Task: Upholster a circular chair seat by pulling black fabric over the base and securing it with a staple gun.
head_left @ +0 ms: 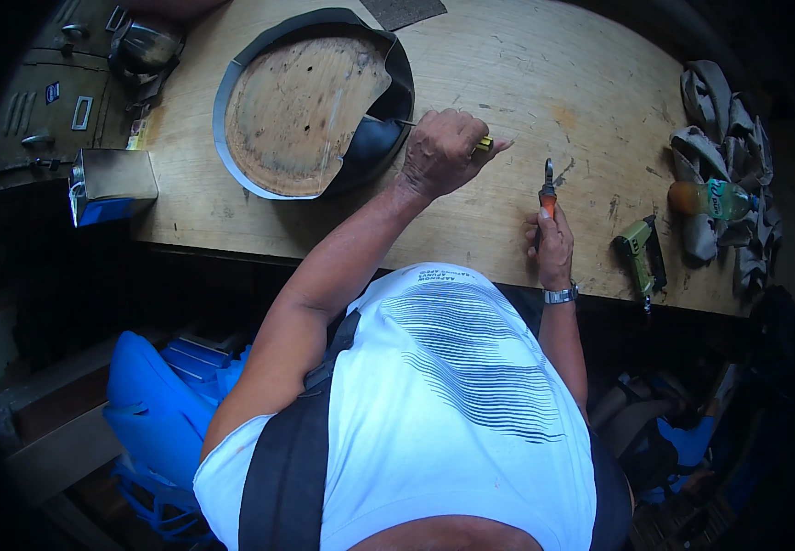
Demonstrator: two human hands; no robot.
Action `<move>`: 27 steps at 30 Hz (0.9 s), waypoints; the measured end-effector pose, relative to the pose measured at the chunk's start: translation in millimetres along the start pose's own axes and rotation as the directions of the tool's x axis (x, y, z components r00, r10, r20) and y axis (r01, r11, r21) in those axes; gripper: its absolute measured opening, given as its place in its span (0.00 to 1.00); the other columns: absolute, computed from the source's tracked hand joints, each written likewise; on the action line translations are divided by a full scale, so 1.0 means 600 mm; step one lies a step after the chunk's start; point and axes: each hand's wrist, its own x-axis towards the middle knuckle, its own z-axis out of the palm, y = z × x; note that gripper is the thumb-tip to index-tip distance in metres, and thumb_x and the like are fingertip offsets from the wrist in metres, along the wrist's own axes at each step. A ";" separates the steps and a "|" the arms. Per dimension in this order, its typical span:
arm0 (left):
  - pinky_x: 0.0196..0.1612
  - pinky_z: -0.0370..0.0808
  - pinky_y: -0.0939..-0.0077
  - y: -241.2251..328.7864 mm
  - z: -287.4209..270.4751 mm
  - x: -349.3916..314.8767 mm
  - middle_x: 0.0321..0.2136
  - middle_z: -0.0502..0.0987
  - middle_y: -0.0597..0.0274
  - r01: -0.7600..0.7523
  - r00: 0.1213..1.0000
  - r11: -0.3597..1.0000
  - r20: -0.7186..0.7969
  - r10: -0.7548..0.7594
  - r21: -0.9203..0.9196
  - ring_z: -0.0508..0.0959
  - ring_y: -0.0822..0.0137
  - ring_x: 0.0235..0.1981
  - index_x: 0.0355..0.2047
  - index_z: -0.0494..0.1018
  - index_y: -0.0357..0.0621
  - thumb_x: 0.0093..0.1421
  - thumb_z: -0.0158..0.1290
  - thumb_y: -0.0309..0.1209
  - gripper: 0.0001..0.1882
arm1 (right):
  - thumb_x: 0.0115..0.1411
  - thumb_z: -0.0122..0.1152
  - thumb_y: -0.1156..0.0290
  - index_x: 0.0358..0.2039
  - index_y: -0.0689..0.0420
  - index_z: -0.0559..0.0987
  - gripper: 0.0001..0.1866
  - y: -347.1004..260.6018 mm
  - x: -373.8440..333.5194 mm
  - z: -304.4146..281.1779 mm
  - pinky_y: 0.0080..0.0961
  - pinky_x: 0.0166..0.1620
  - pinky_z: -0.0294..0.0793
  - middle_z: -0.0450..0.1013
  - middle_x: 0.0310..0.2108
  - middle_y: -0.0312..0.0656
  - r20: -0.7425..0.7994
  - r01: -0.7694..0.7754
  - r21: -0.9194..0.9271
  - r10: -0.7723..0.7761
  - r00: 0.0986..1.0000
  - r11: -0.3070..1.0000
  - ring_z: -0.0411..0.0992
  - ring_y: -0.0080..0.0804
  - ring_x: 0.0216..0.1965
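A round, flat board of pale, stained wood (296,115) is ringed by a smooth dark sheet (381,151), kinda vinyl-looking, bent up like a wall around it. The board is pocked with a few small dark holes, and a wavy bite is cut into its right edge, where the sheet is left showing, glossy and saggy.

Just right of the board, a slim yellow-handled tool (484,143) with a thin metal shaft is gripped in the left hand (448,151), fingers curled round it, shaft pointed back at the sheet. Whether its tip is touching can't be told. Farther right, orange-handled metal pliers (549,204) are grasped by the fingers of the right hand (555,246).

Everything's carried by a scuffed, blotchy pale wooden counter (507,73). Well right of the board, a green staple-gun-type tool (638,255), a clear plastic bottle of orange liquid (687,197) and crumpled beige cloth (705,96) are parked. Left of the board, a shiny boxy metal tin (114,179) is perched, with drab metal cabinets (48,119) seen farther left.
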 end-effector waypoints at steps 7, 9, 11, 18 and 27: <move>0.21 0.70 0.66 -0.010 0.004 0.008 0.17 0.71 0.59 0.100 0.989 0.995 -0.112 -0.099 -0.003 0.75 0.59 0.18 0.27 0.69 0.44 0.57 0.68 0.42 0.20 | 0.71 0.53 0.51 0.66 0.52 0.65 0.29 -0.026 -0.013 -0.002 0.14 0.25 0.69 0.72 0.38 0.35 0.122 -0.088 0.348 0.048 0.991 0.933 0.69 0.18 0.28; 0.19 0.69 0.66 -0.013 0.004 0.011 0.17 0.70 0.59 0.083 0.990 0.997 -0.115 -0.082 0.007 0.74 0.60 0.16 0.27 0.68 0.44 0.56 0.68 0.43 0.21 | 0.70 0.56 0.54 0.65 0.53 0.64 0.29 -0.040 -0.009 -0.005 0.12 0.23 0.67 0.70 0.36 0.32 0.050 0.114 0.279 -0.133 0.990 0.954 0.67 0.15 0.25; 0.20 0.70 0.65 -0.014 0.004 0.011 0.18 0.71 0.58 0.119 0.991 0.993 -0.059 -0.119 -0.012 0.75 0.58 0.17 0.28 0.68 0.43 0.57 0.69 0.38 0.20 | 0.67 0.62 0.67 0.66 0.55 0.63 0.30 -0.069 -0.011 -0.031 0.12 0.23 0.66 0.69 0.36 0.31 0.040 0.349 0.161 -0.359 0.932 0.923 0.65 0.13 0.26; 0.25 0.74 0.61 -0.023 0.003 0.006 0.19 0.71 0.53 0.102 0.995 0.995 -0.009 -0.102 0.008 0.77 0.51 0.21 0.29 0.68 0.42 0.55 0.62 0.24 0.11 | 0.56 0.65 0.73 0.59 0.53 0.68 0.29 -0.238 -0.080 -0.114 0.24 0.34 0.76 0.73 0.43 0.37 -0.444 0.809 0.562 -0.764 0.468 0.169 0.73 0.26 0.35; 0.29 0.74 0.57 -0.037 0.007 -0.011 0.21 0.72 0.50 0.035 0.997 0.999 0.075 -0.035 0.001 0.78 0.49 0.25 0.31 0.68 0.41 0.53 0.58 0.21 0.09 | 0.63 0.65 0.68 0.51 0.61 0.70 0.20 -0.201 -0.065 0.086 0.31 0.29 0.73 0.70 0.28 0.37 -0.192 0.641 -0.296 -0.702 0.686 0.708 0.68 0.26 0.25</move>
